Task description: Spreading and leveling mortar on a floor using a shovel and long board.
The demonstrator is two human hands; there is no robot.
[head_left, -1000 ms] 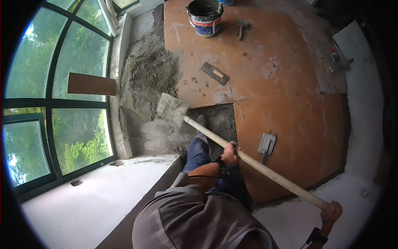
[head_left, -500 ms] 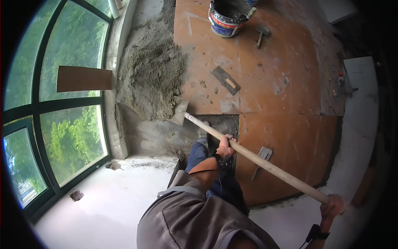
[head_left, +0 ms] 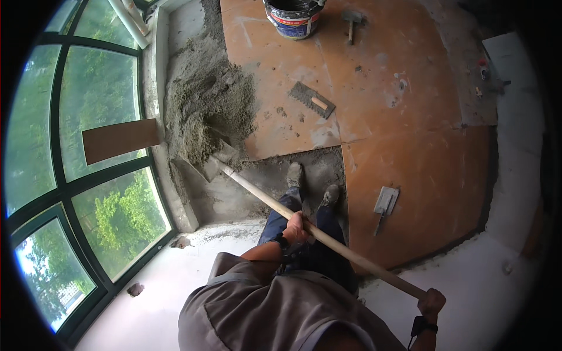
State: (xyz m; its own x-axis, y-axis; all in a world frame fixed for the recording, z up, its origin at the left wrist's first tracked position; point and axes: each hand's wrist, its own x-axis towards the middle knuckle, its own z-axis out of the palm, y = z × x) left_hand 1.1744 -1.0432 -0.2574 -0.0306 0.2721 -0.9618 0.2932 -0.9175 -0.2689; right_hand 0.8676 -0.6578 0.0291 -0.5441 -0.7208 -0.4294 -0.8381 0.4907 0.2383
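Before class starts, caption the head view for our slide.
Left hand and right hand grip a shovel, its blade against a grey, grainy heap.

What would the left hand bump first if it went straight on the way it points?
The left hand grips the handle; beyond, it would probably meet the right leg, or pass above it: depth is unclear.

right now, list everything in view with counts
shovel: one, tan handle, centre
mortar heap: one, grey, beside window
window: one, green frame, left
board: one, brown, by window
pipes: two, white, upper left
bucket: one, blue and red, top
hammer: one, grey, beside bucket
notched trowel: one, grey, below bucket
flat trowel: one, grey, right of shoes
floor panels: several, brown, right
shoes: two, grey, centre
left hand: one, on shovel
right hand: one, handle end
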